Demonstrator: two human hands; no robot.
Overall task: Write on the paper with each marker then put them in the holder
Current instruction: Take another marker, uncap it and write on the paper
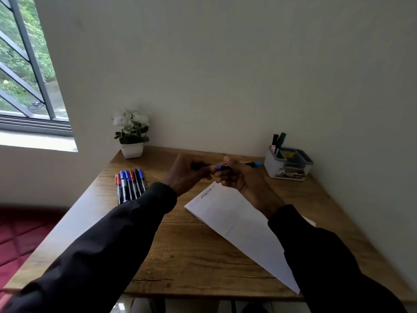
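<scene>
You hold a blue marker [220, 167] in the air between both hands, over the far half of the table [180, 256] and above the top corner of the paper [237, 222]. Your left hand [189, 175] is curled round one end of it, fingers closed, with a dark stretch of the barrel showing inside the grip. Your right hand [239, 177] pinches the other part, thumb on top. In the gap between the two hands you see a short bright blue section. Past your right hand a dark length of barrel pokes out towards the holder [288, 164] and ends in a lighter blue-green tip. Whether the cap is on or off you cannot tell, as your fingers cover the join.

The paper lies slantwise on the wood under your right forearm, with a short line of blue writing near its far corner. To your left the loose markers [129, 186] lie side by side in a tight row, dark-barrelled with red, blue and black caps. The grey and white holder sits at the far right by the wall, and two markers stand upright in its rear left compartment, a black one [274, 140] and a green one [281, 138]. A potted plant [132, 136] with white flowers stands at the far left corner.
</scene>
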